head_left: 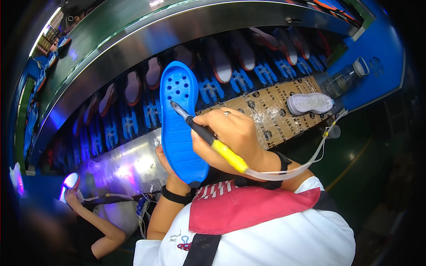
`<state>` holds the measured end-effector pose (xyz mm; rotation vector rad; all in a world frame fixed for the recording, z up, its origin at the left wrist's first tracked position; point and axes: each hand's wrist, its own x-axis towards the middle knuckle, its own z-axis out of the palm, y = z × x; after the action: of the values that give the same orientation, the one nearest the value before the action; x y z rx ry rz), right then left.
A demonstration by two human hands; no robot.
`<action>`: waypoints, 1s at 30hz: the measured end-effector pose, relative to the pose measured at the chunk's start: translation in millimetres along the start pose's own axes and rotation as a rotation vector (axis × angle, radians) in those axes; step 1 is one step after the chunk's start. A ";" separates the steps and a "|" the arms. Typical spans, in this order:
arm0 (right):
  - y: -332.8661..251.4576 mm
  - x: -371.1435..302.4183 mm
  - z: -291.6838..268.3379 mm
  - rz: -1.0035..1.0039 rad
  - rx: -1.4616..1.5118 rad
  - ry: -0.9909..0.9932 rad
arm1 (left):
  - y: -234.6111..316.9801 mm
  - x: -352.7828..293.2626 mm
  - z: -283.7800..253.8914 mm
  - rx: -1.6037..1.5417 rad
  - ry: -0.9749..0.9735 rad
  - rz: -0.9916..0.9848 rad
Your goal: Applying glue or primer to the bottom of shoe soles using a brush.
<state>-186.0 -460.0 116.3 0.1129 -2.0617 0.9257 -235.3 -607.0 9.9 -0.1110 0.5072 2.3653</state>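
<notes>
My left hand (171,174) holds a long blue shoe sole (181,137) from below, near its lower end. The sole is tilted upright, its inner face toward me, with several round holes in the top part. Closed around a tube-fed brush (228,156) with a dark handle and a yellow grip, my right hand (237,133) is over the sole's right edge. The brush tip is at the sole's surface just below the holes. A clear hose (284,174) trails from the brush's rear end to the right. The left fingers behind the sole are hidden.
A white sole (310,103) lies on a cardboard-covered bench (266,119), near a clear bottle (346,80). Beyond, several shoe parts rest on a rack of blue holders (242,81) under a metal conveyor edge (186,29). At lower left a co-worker's hand (71,197) grips a white sole.
</notes>
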 end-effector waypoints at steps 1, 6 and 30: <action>-1.9 0.0 0.7 -0.002 -0.002 0.004 | 1.5 -0.1 -3.6 0.002 -0.004 -0.001; -9.9 -4.4 12.4 0.005 -0.084 -0.222 | -2.6 4.1 13.6 0.016 -0.190 -0.022; -16.6 -26.4 2.3 -0.089 0.306 -0.389 | 17.9 13.0 25.6 -0.012 -0.328 0.035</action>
<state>-164.4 -479.8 105.6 0.5837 -2.2249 1.2338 -255.3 -601.0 36.5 0.2782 0.3375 2.3583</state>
